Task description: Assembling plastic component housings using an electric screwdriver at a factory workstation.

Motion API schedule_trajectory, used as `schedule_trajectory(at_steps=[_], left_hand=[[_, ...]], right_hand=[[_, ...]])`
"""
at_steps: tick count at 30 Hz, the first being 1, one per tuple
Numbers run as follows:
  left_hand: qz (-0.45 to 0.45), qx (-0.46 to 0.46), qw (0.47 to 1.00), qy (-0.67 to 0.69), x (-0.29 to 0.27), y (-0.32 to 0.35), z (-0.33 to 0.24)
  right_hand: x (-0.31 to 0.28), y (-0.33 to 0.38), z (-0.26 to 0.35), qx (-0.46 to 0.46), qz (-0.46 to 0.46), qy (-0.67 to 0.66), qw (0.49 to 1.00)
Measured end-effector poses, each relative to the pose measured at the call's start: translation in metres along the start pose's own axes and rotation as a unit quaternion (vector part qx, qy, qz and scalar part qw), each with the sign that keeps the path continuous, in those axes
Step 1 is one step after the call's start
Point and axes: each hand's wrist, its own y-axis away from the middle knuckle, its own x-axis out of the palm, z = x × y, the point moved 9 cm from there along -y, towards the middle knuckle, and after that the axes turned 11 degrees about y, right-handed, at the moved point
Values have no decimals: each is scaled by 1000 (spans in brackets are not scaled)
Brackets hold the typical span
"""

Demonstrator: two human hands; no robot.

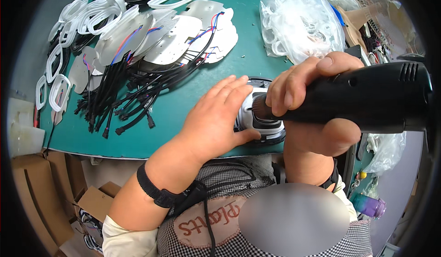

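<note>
My left hand [216, 117] lies flat, fingers together, pressing down on a round white and black part [271, 130] at the near edge of the green table [183, 119]. My right hand [308, 98] grips a black electric screwdriver [367, 103], held nearly level, its tip pointed down onto the part just beside my left fingertips. The part is mostly hidden under both hands. A black band sits on my left wrist.
A pile of flat white plates with black cables and red and blue wires [165, 41] covers the table's far left. White plastic rings [82, 18] lie beyond it. A clear bag of white rings [298, 22] stands far right. Cardboard boxes [41, 183] sit below left, a purple bottle [370, 205] lower right.
</note>
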Motion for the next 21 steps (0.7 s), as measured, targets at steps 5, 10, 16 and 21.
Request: schedule_trajectory(at_steps=[5,10,16,21], left_hand=[[2,-6,1000,29,3,2,1],[-3,5,1000,13,0,2,-5],[4,4,1000,13,3,-2,-7],[9,-7,1000,3,2,-1,-6]], right_hand=[[1,-2,-3,-15,-9,-27,999],[-4,4,-3,-24,-33,-30,999],[-29,17,-6,-16,-111,-74,991],[-95,23,11,-53,-190,-132,971]])
